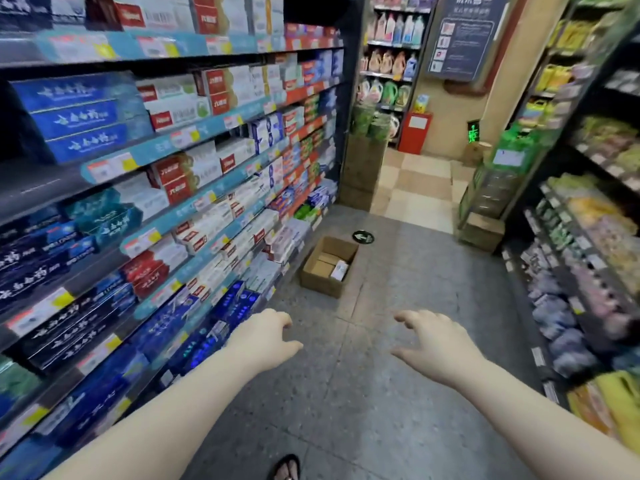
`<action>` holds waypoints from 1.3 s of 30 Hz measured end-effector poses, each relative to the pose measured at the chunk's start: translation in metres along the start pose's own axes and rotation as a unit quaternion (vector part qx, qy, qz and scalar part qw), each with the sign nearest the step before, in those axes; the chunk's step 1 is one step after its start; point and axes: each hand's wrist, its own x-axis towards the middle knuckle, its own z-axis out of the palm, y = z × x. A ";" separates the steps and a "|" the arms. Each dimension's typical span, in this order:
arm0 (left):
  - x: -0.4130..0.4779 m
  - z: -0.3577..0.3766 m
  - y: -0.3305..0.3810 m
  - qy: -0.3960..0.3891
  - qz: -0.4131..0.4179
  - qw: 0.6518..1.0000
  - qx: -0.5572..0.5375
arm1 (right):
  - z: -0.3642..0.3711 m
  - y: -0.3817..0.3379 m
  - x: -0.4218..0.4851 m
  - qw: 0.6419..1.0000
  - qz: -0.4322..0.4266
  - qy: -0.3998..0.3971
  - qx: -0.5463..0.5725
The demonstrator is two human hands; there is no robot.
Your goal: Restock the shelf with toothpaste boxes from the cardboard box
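An open cardboard box (pixel 320 279) sits on the grey floor against the foot of the toothpaste shelf (pixel 194 202), which fills the left side with rows of toothpaste boxes. Inside the box lies a white toothpaste box (pixel 339 270) near its right wall; the rest of its bottom shows brown. My left hand (pixel 268 336) and my right hand (pixel 433 336) reach forward over the floor, short of the box. Both are empty, with fingers loosely curled.
Another shelf (pixel 585 237) of packaged goods lines the right side of the aisle. A green display stand (pixel 491 181) stands on a carton ahead on the right. A stacked brown display (pixel 363 168) stands at the shelf's far end. A round arrow sticker (pixel 362 236) marks the floor.
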 end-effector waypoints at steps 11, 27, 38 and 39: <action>0.217 -0.049 0.037 -0.027 0.059 0.998 0.027 | -0.028 0.059 0.179 0.996 0.085 -0.010 0.035; 0.492 -0.035 0.152 -0.086 -0.015 0.995 0.045 | -0.062 0.243 0.462 0.996 0.048 -0.074 0.025; 0.638 -0.042 0.209 -0.070 -0.101 0.992 -0.006 | -0.092 0.320 0.645 0.992 -0.031 -0.125 0.006; 0.651 -0.041 0.207 -0.072 -0.111 0.991 -0.005 | -0.091 0.322 0.661 0.991 -0.037 -0.128 0.005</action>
